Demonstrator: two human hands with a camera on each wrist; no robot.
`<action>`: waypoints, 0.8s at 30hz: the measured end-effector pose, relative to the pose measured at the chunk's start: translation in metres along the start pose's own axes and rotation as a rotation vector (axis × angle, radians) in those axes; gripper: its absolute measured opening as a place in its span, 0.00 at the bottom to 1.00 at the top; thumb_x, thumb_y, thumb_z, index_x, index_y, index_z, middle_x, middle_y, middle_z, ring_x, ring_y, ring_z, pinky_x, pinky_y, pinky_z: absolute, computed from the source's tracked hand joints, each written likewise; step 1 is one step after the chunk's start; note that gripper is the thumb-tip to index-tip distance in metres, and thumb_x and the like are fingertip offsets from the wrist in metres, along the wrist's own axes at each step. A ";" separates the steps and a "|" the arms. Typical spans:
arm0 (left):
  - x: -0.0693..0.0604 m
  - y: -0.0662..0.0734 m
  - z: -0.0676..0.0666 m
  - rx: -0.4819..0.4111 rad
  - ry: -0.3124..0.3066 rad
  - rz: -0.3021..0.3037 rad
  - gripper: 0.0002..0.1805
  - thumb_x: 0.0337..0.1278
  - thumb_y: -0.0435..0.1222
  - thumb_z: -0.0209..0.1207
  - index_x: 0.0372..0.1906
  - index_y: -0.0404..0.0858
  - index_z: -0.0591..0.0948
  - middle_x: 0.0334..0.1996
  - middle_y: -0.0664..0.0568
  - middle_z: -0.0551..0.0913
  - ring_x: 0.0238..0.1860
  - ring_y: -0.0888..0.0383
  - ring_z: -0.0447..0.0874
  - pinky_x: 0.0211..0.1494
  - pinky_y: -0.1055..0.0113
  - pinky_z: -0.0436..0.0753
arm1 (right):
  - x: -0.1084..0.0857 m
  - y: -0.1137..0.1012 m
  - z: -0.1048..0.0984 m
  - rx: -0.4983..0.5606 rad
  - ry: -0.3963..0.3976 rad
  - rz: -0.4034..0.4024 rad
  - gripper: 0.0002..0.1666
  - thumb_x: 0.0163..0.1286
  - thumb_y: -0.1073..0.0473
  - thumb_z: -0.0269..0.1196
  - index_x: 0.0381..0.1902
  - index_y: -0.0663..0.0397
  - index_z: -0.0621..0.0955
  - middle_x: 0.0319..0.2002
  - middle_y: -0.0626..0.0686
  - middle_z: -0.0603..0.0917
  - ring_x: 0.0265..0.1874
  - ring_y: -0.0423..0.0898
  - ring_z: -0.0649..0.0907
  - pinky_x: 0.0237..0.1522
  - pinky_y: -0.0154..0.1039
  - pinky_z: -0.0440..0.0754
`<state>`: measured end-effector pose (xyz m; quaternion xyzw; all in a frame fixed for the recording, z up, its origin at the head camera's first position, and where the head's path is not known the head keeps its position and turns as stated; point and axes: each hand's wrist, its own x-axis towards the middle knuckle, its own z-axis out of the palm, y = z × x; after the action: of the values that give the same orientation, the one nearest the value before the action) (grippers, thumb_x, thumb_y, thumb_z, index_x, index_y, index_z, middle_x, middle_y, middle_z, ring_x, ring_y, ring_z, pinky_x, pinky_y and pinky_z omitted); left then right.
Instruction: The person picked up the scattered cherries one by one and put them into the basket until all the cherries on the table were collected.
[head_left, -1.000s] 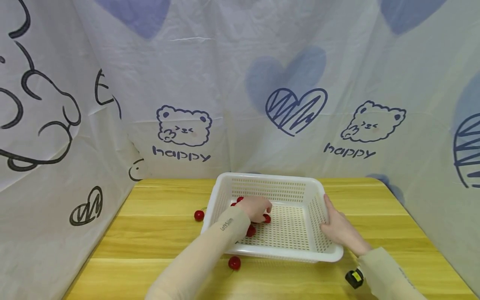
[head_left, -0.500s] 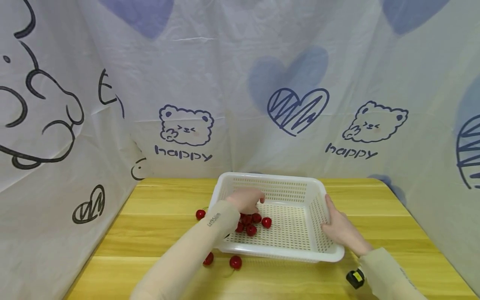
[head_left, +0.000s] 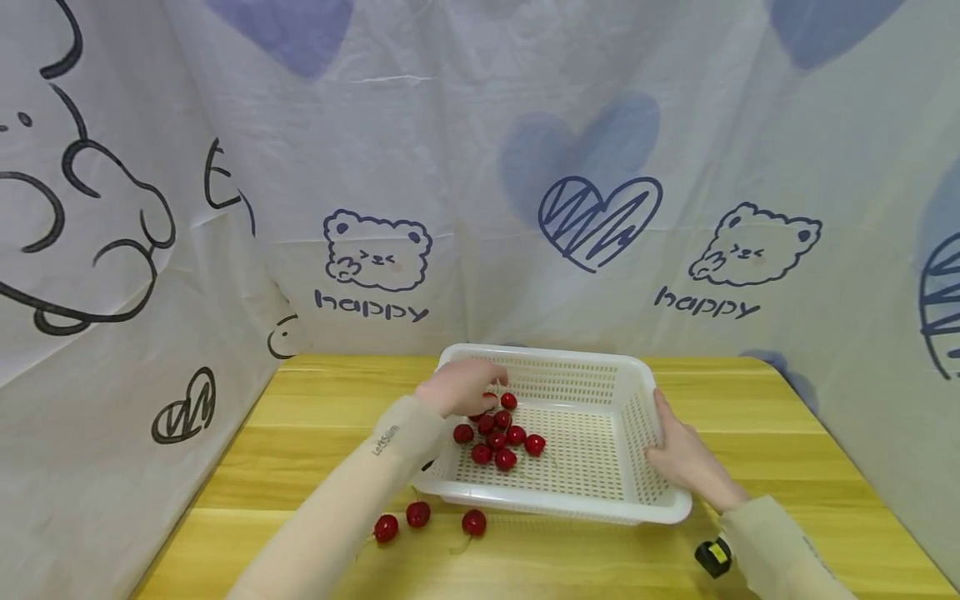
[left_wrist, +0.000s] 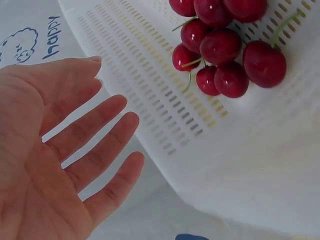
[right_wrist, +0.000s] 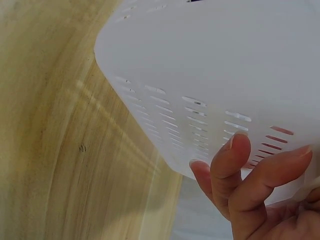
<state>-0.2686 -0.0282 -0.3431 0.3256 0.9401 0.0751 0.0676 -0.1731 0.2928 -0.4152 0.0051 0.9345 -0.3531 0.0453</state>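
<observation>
A white plastic basket [head_left: 562, 502] with slotted walls stands on the table, and several red cherries [head_left: 497, 440] lie in its left half. Above them, near the left end of the basket, is my left hand [head_left: 462, 389]. In the left wrist view its fingers [left_wrist: 102, 152] are spread and relaxed, holding nothing, apart from the cherries in the basket. My right hand [head_left: 686, 457] grips the basket's right end, thumb on the inner side. The right wrist view shows its fingers [right_wrist: 230, 162] bent against the outer slotted wall.
Three cherries lie on the wooden table in front of the basket: one at the left [head_left: 386, 528], one in the middle [head_left: 417, 514] and one at the right [head_left: 473, 522]. A small black object [head_left: 713, 557] is at my right cuff. Printed cloth [head_left: 480, 275] hangs behind.
My left hand has lifted off the cherries and moved left, uncovering the pile. Two loose cherries at the front have come into view past the sleeve. The right hand keeps its grip.
</observation>
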 end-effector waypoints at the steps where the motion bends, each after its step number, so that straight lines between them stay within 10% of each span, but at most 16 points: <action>1: -0.002 -0.002 -0.001 0.000 0.006 0.003 0.16 0.67 0.37 0.62 0.58 0.42 0.82 0.56 0.51 0.86 0.53 0.56 0.83 0.61 0.61 0.83 | 0.000 0.000 0.000 0.000 0.000 0.000 0.58 0.60 0.72 0.52 0.79 0.64 0.31 0.67 0.86 0.61 0.32 0.55 0.89 0.26 0.42 0.88; 24: -0.062 -0.036 0.009 -0.008 0.319 0.037 0.17 0.62 0.31 0.63 0.55 0.43 0.82 0.55 0.50 0.86 0.54 0.50 0.85 0.61 0.55 0.84 | -0.001 0.001 -0.001 -0.010 0.011 -0.039 0.58 0.58 0.71 0.53 0.78 0.67 0.33 0.67 0.87 0.59 0.37 0.61 0.88 0.30 0.45 0.89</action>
<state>-0.2405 -0.0940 -0.3534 0.3264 0.9325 0.1308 -0.0824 -0.1719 0.2937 -0.4149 -0.0116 0.9363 -0.3494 0.0334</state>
